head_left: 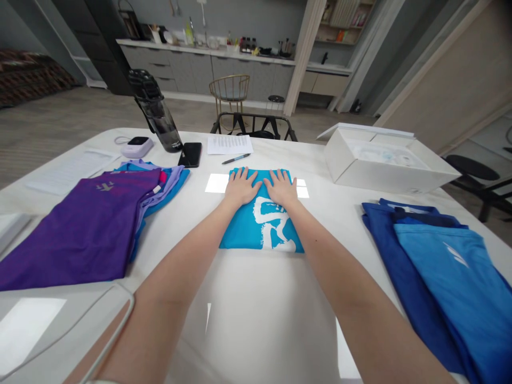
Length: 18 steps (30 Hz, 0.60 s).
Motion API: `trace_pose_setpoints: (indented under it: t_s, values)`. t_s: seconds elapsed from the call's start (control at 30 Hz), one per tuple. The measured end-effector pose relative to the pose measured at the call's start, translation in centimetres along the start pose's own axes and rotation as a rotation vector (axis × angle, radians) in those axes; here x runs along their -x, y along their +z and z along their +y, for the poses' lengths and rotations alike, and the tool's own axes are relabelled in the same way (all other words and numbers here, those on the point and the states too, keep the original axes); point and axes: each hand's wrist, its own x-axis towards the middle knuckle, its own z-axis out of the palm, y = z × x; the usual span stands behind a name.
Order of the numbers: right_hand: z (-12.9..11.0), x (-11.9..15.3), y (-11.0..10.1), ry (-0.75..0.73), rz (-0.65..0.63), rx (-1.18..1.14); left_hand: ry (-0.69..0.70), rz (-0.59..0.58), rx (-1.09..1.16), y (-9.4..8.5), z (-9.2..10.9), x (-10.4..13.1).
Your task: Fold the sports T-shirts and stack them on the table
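Head cam: a bright turquoise folded cloth w/ bold white brush-style print lies flat mid-table, in front of you, on a glossy white tabletop. Your L hand rests palm down on its far L part, your R hand on its far R; both arms reach fwd. Fingers of both hands are spread apart, laid flat on the fabric, not clamped; thumbs point inward, close tog. To your L: a purple garment w/ small pale logo, on top of lilac & blue ones. To your R: a stack of dark & lighter blue garments, nearer you than an open white box. Just beyond the cloth: a slim dark pen w/ blue section, then a printed white sheet; L of these, a black phone beside a tall dark see-through bottle.
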Motion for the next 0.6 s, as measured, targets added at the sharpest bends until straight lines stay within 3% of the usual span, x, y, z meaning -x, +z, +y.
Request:
trace_pose_setpoints:
  t_s: [0.07, 0.13, 0.23, 0.3, 0.5, 0.6]
  values:
    - [0.1, 1.0, -0.4, 0.013, 0.004, 0.008, 0.044, 0.08, -0.027, -0.4, 0.3, 0.5]
    - [0.1, 2.3, -0.7, -0.065, 0.053, 0.034, 0.111, 0.152, -0.073, -0.7, 0.7, 1.1]
    - [-0.1, 4.1, -0.9, -0.317, 0.093, 0.053, 0.198, 0.088, -0.123, -0.9, 1.6, 1.9]
    - [-0.5, 5.0, -1.0, -0.375, 0.048, 0.035, 0.202, 0.042, -0.132, -0.9, 2.2, 2.6]
    - [-2.8, 7.6, -0.7, -0.075, -0.119, -0.058, 0.024, 0.095, -0.031, -0.8, 4.0, 6.5]
    - [-3.8, 9.6, -0.2, -0.005, -0.059, -0.079, -0.053, 0.032, 0.043, -0.4, 4.7, 8.4]
